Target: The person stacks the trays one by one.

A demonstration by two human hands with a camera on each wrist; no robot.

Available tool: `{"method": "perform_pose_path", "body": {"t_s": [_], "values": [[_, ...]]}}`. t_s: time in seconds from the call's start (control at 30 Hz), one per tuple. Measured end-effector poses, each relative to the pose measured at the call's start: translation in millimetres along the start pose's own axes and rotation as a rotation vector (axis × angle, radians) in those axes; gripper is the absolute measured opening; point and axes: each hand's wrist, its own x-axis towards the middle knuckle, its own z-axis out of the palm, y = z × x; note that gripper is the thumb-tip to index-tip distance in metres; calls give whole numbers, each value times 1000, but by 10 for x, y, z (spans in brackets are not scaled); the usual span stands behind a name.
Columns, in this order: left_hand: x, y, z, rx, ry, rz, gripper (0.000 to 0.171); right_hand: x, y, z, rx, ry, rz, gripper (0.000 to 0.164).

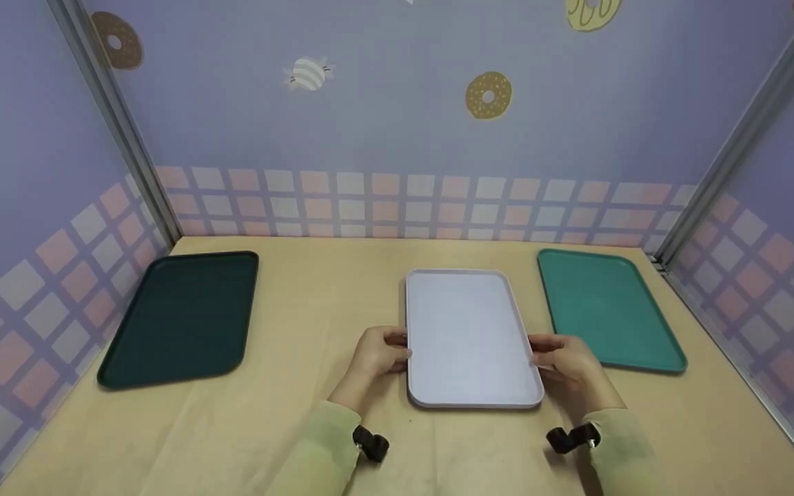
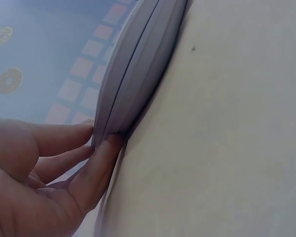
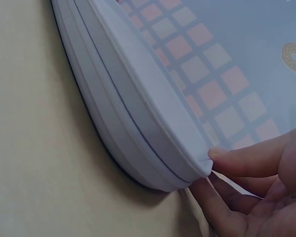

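Observation:
A white tray (image 1: 469,337) lies right of the table's middle, long side running away from me. A dark seam along its side in both wrist views shows white trays (image 3: 133,113) stacked one on another. My left hand (image 1: 376,355) grips the left long edge, with fingers (image 2: 66,138) at the rim and another digit lower on the side. My right hand (image 1: 569,358) pinches the opposite edge, its thumb (image 3: 246,158) on the upper rim and a finger lower down. The bottom of the stack sits close over the table.
A dark green tray (image 1: 183,317) lies at the left of the table (image 1: 314,296). To the right, a teal tray (image 1: 607,306) lies close beside my right hand. Patterned walls (image 1: 397,103) with metal corner posts (image 1: 118,124) enclose the back and sides.

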Motion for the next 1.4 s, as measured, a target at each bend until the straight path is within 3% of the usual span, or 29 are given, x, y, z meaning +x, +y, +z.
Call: {"method": "perform_pose_path", "body": {"t_s": [0.33, 0.63, 0.87, 1.03, 1.2, 1.4], "values": [[0, 64, -221, 0, 6, -74, 48, 8, 5, -3, 10, 2, -9, 58], [-79, 109, -681, -22, 104, -91, 45, 0, 28, 17, 12, -1, -4, 57], [-161, 64, -1318, 10, 217, -73, 44, 0, 24, -16, 0, -9, -8, 59], [-276, -11, -1900, 156, 344, -67, 44, 3, 17, -18, -9, -9, -15, 58], [-446, -151, -2486, 324, 507, -137, 47, -3, 23, -9, -8, -6, -16, 59], [-687, -354, -3021, 397, 656, -261, 59, 6, 22, -16, 25, -12, -25, 60]]}}
